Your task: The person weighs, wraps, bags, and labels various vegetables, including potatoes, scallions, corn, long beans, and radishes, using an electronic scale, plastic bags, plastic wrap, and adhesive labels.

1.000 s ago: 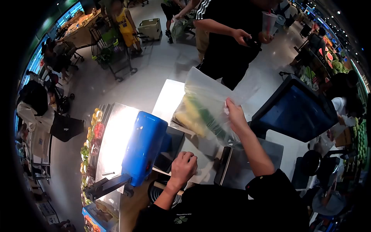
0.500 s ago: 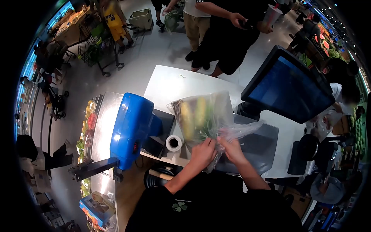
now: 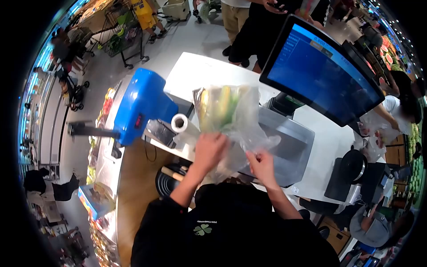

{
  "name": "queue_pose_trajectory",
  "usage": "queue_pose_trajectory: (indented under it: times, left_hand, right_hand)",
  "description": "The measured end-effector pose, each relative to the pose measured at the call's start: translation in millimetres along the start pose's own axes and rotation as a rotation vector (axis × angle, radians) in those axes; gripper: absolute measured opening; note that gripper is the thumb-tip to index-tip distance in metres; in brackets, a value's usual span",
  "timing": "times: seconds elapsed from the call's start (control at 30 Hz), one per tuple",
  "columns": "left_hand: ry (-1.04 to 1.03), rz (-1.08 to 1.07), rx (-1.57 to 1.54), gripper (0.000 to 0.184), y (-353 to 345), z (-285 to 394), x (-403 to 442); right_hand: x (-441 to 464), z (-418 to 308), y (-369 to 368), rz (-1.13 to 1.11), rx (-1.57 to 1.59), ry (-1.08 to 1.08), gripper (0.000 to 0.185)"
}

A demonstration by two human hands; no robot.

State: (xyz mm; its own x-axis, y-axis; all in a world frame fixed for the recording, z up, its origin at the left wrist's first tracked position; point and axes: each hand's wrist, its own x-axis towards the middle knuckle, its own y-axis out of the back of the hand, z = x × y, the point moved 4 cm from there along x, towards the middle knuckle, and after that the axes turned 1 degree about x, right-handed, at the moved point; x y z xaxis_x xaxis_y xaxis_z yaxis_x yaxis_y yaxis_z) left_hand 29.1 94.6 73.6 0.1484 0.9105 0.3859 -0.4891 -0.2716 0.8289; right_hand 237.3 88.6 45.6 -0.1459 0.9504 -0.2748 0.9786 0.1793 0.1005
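Head camera, and we see the clear bag (image 3: 250, 111) of yellow-and-green produce (image 3: 226, 103) lying on the white surface (image 3: 191, 71), between the white roll (image 3: 187, 130) and the big lit screen (image 3: 318, 73). Our right hand (image 3: 261, 165) has its grip pinching loose plastic; our left hand (image 3: 212, 150), blurred, covers the bag's near end, and we can't tell whether that grip is pinching.
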Motion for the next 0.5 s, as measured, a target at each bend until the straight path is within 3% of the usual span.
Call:
queue_pose_trajectory:
  times: [0.1,0.2,0.23,0.3,0.4,0.47,0.5]
  left_hand:
    - [0.2,0.277,-0.085,0.017,21,-19,19]
    - [0.292,0.318,-0.065,0.018,49,-27,21]
    - [0.303,0.33,-0.079,0.018,56,-26,20]
    - [0.275,0.326,-0.088,0.018,59,-23,17]
    - [0.225,0.321,-0.164,0.017,64,-17,18]
    - [0.211,0.362,-0.246,0.015,68,-15,16]
    - [0.199,0.359,-0.252,0.015,68,-17,12]
  right_hand:
    - [10,-7,25,0.041,0.015,0.039,0.021]
    - [13,-34,57,0.228,-0.059,0.334,0.012]
    - [7,-43,53,0.221,-0.057,0.335,0.012]
    - [-17,-84,31,0.313,-0.266,0.715,0.003]
    - [-10,-96,-46,-0.331,-0.524,0.836,0.017]
    - [57,-42,-90,-0.59,-1.017,0.352,0.03]
    - [85,-47,-94,-0.487,-1.113,0.339,0.032]
